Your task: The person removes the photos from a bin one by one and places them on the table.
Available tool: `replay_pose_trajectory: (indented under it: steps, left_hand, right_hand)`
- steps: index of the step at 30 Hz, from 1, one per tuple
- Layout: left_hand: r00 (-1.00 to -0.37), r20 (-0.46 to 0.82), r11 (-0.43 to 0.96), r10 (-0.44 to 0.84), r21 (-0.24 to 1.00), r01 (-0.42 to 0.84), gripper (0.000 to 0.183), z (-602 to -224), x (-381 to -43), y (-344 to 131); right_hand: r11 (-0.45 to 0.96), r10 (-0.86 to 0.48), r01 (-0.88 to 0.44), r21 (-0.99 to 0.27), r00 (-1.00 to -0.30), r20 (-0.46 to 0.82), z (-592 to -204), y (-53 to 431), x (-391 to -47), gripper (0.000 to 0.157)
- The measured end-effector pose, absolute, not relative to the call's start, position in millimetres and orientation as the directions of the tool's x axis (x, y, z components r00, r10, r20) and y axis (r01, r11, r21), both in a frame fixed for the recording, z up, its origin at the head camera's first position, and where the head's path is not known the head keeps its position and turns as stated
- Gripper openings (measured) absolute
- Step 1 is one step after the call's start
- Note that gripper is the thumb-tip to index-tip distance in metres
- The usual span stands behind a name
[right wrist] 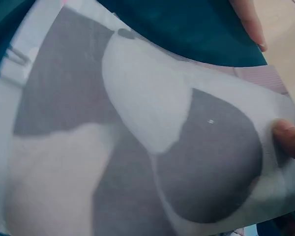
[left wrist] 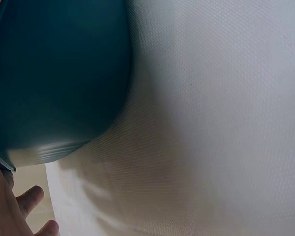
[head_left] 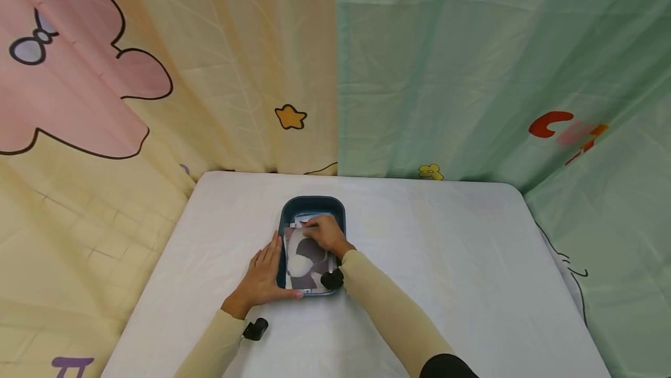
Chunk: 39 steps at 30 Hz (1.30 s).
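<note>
A dark teal plastic tub (head_left: pixel 313 199) stands on the table with papers inside. My right hand (head_left: pixel 330 235) reaches into it and pinches the far end of a printed sheet (head_left: pixel 300 265), grey and white in rounded patches. In the right wrist view this sheet (right wrist: pixel 137 108) fills most of the picture, bowed slightly, with a thumb (right wrist: pixel 289 139) on its edge. My left hand (head_left: pixel 262 278) rests along the tub's left side, fingers straight, thumb reaching the near rim. The left wrist view shows the tub's outer wall (left wrist: pixel 59 73) close up. Other paper (head_left: pixel 310 216) peeks out beyond the sheet.
The table (head_left: pixel 445 261) has a white textured cover. Yellow and green printed curtains (head_left: pixel 236 75) hang behind it and at both sides. A small black camera (head_left: pixel 255 329) is worn at the left wrist, another (head_left: pixel 332 279) at the right.
</note>
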<state>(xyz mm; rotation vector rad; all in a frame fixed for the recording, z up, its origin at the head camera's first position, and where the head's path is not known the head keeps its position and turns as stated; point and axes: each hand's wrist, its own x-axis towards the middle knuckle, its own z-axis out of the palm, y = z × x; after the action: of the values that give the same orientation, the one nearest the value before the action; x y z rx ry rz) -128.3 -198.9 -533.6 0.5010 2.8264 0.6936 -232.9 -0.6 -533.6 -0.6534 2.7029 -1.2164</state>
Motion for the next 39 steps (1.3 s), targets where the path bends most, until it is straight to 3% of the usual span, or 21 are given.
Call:
replay_pose_trajectory:
  steps: [6, 15, 23, 39]
  left_hand:
    - [-0.924, -0.103, 0.842, 0.369, 0.457, 0.285, 0.14, -533.7, -128.6, -200.1]
    - [-0.924, -0.12, 0.843, 0.363, 0.465, 0.271, 0.141, -534.6, -129.5, -200.2]
    - [-0.927, -0.094, 0.844, 0.364, 0.454, 0.285, 0.141, -536.5, -128.9, -200.6]
    - [-0.926, -0.106, 0.842, 0.363, 0.463, 0.277, 0.142, -537.7, -130.4, -199.4]
  right_hand:
    - [0.587, -0.43, -0.43, -0.686, -0.884, 0.186, -530.6, 1.8, -232.6, 0.015]
    - [0.581, -0.362, -0.283, -0.763, -0.93, 0.07, -526.6, 4.9, -234.8, 0.012]
    - [0.549, -0.422, -0.305, -0.778, -0.905, 0.057, -523.2, 10.2, -232.9, 0.018]
    - [0.473, -0.252, -0.307, -0.826, -0.945, 0.207, -513.7, 40.6, -239.9, 0.009]
